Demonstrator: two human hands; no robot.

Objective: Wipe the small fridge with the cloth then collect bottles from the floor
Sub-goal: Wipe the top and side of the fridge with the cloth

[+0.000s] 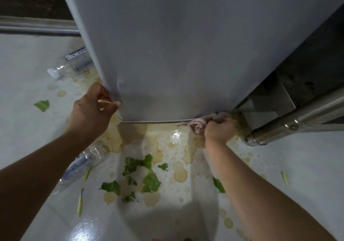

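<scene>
- The fridge [176,45] has a smooth, pale grey painted door with a soft satin sheen and a small dent near its lower left corner.
- The cloth [200,124] is soft, crumpled fabric, pinkish and matt.
- The floor [28,73] is glossy white tile that throws back bright glare, blotched with dried yellowish stains.
- The two bottles, one by the fridge [74,64] and one nearer [83,162], are clear thin plastic, crinkled, with printed paper-like labels.
- The pipe [290,123] at the right is brushed, shiny metal.
- The leaves [150,181] look limp, matt green.
</scene>
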